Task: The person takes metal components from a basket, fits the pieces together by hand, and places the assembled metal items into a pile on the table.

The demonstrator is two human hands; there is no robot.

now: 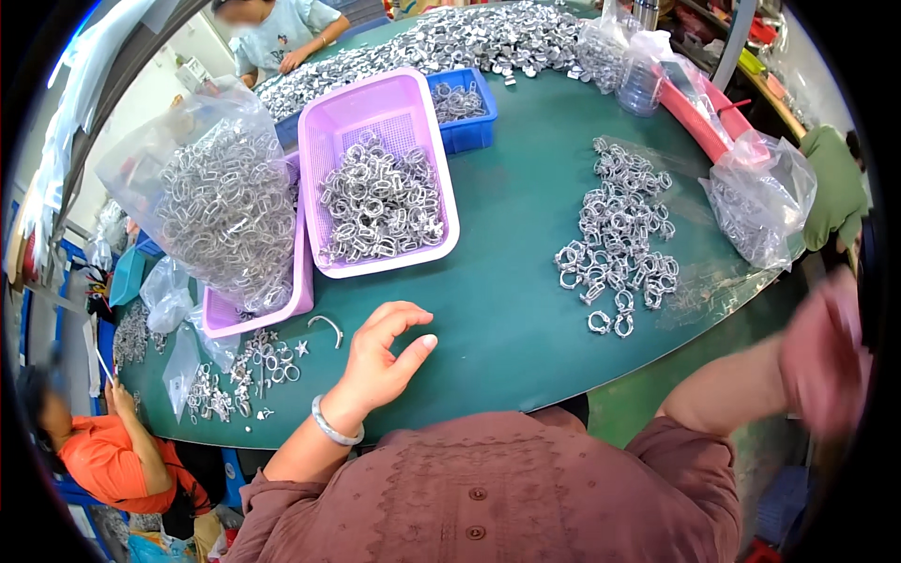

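Observation:
My left hand [380, 361] hovers over the green table [507, 281], thumb and fingers apart, holding nothing. A light bracelet [336, 424] circles that wrist. Just left of the hand lies a curved silver metal piece [327, 330]. Beyond it, a pink-lilac basket [449, 220] holds a heap of grey metal ring-shaped pieces [380, 202]. My right hand [826, 352] is raised off the table's right side, smeared by motion, so its fingers cannot be read. Closest to it on the table is a loose pile of similar ring pieces [619, 225].
A clear bag [225, 206] of ring pieces leans in another lilac basket [258, 324]. Behind stand a blue bin [469, 131] and a long heap of metal parts [450, 42]. Right are a plastic bag [760, 202] and red tray [699, 117]. Co-workers sit at left [113, 455] and back [282, 38].

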